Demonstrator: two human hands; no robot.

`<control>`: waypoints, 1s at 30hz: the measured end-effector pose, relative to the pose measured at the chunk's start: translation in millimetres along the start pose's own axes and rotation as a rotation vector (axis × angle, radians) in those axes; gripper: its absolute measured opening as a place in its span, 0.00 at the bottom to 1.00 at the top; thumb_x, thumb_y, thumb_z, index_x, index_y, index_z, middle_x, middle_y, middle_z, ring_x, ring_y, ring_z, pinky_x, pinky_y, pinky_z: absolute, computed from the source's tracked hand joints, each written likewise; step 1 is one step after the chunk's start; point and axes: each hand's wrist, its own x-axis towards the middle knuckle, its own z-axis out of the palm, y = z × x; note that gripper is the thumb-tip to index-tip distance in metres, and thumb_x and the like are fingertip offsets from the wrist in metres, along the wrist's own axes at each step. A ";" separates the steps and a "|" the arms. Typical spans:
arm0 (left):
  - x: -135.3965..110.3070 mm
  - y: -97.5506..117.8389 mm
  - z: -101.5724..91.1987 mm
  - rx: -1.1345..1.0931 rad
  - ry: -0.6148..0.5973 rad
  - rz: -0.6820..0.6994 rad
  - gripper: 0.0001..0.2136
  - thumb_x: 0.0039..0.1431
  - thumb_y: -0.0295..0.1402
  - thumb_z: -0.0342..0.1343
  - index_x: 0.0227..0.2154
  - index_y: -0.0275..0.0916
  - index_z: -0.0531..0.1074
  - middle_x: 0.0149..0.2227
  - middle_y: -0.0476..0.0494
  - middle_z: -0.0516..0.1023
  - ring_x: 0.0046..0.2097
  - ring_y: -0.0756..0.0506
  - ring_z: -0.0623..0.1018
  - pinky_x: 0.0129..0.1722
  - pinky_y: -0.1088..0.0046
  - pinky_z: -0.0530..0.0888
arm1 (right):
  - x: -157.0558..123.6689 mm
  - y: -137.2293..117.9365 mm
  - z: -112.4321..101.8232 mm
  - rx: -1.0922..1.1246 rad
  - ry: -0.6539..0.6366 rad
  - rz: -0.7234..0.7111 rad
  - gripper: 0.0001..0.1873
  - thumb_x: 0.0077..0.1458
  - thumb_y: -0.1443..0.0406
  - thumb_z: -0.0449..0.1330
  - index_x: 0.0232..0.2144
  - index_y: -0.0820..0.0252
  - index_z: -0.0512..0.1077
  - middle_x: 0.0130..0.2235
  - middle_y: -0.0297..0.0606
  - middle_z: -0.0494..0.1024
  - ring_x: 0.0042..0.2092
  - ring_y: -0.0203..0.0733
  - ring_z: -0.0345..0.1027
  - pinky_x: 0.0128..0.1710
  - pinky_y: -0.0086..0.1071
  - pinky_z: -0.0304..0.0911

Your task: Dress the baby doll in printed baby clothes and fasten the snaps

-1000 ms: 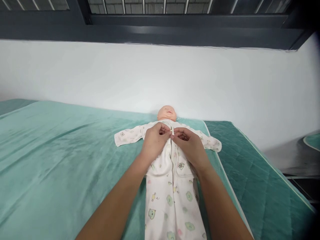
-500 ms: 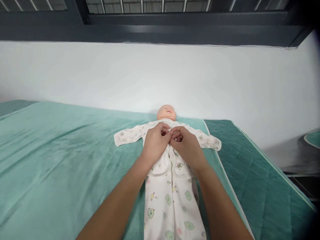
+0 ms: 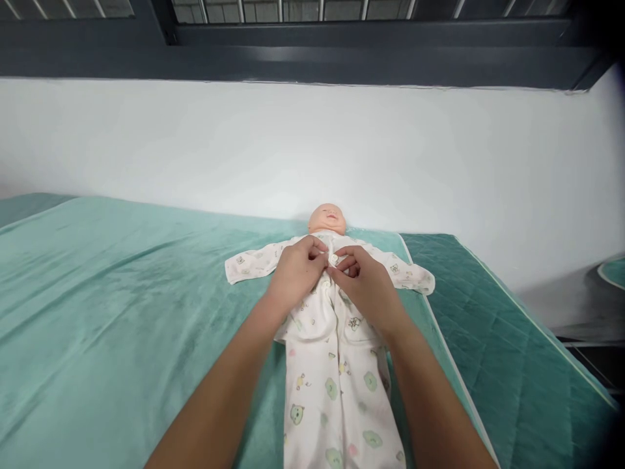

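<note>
A baby doll [image 3: 327, 219] lies face up on a teal blanket [image 3: 122, 293], its head toward the wall. It wears a white romper [image 3: 336, 378] printed with small green bears, sleeves spread to both sides. My left hand [image 3: 294, 272] and my right hand [image 3: 364, 281] meet over the doll's chest. Each hand pinches one edge of the romper's front placket, fingers curled, with a small white button [image 3: 334, 259] showing between the fingertips. My forearms cover part of the romper's sides.
A white wall [image 3: 312, 143] rises just behind the doll's head, under a dark window frame [image 3: 312, 58]. A darker quilted teal mattress [image 3: 493, 339] extends to the right, its edge dropping to a dark floor [image 3: 590, 352].
My fingertips, pressed together half a second ago, have parted slightly, so the button shows between them. The hands stay on the doll's chest.
</note>
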 end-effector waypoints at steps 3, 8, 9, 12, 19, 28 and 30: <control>-1.1 -0.2 -8.4 0.190 -0.004 0.073 0.07 0.56 0.32 0.52 0.35 0.44 0.74 0.26 0.51 0.75 0.26 0.49 0.71 0.25 0.74 0.64 | -0.5 0.1 -5.3 0.079 0.011 0.013 0.12 0.55 0.57 0.59 0.41 0.52 0.71 0.32 0.31 0.76 0.31 0.37 0.65 0.31 0.31 0.59; -3.6 -0.3 -13.9 0.307 0.006 0.271 0.15 0.62 0.31 0.47 0.45 0.48 0.75 0.39 0.49 0.79 0.39 0.46 0.76 0.36 0.72 0.69 | -1.6 1.8 -9.3 0.140 0.053 0.006 0.10 0.58 0.57 0.56 0.39 0.53 0.72 0.34 0.33 0.77 0.33 0.38 0.68 0.33 0.31 0.60; -3.9 -0.9 -13.3 0.329 0.001 0.304 0.16 0.62 0.30 0.46 0.46 0.49 0.76 0.42 0.49 0.79 0.42 0.46 0.76 0.38 0.71 0.69 | -1.9 2.1 -8.5 0.111 0.062 -0.007 0.10 0.58 0.58 0.56 0.39 0.53 0.73 0.34 0.32 0.76 0.33 0.38 0.68 0.33 0.31 0.60; -3.6 -4.1 -10.7 0.417 -0.015 0.322 0.17 0.63 0.29 0.45 0.46 0.50 0.77 0.44 0.48 0.78 0.44 0.45 0.76 0.39 0.71 0.69 | -2.3 2.6 -5.2 0.005 0.093 -0.051 0.08 0.57 0.60 0.56 0.38 0.54 0.73 0.32 0.32 0.75 0.32 0.37 0.66 0.35 0.32 0.60; -2.7 -5.3 -15.0 0.477 -0.032 0.334 0.16 0.64 0.30 0.45 0.46 0.48 0.76 0.41 0.47 0.77 0.41 0.45 0.76 0.40 0.70 0.69 | -4.9 -3.4 -10.8 -0.073 0.061 -0.049 0.08 0.55 0.61 0.58 0.38 0.53 0.71 0.33 0.33 0.75 0.32 0.38 0.66 0.34 0.33 0.61; -3.2 -6.1 -14.4 0.477 -0.091 0.411 0.17 0.61 0.27 0.46 0.43 0.48 0.79 0.39 0.48 0.77 0.40 0.46 0.76 0.39 0.70 0.69 | -7.7 -7.9 -6.7 -0.249 0.065 -0.070 0.10 0.55 0.62 0.58 0.41 0.53 0.72 0.36 0.34 0.73 0.32 0.38 0.65 0.35 0.34 0.59; -2.3 -7.8 -14.3 0.478 -0.098 0.402 0.17 0.61 0.27 0.46 0.42 0.48 0.79 0.38 0.48 0.77 0.40 0.46 0.76 0.39 0.70 0.69 | -6.5 -6.6 -6.6 -0.221 0.057 -0.057 0.10 0.55 0.62 0.58 0.40 0.53 0.72 0.36 0.33 0.73 0.32 0.38 0.66 0.35 0.34 0.59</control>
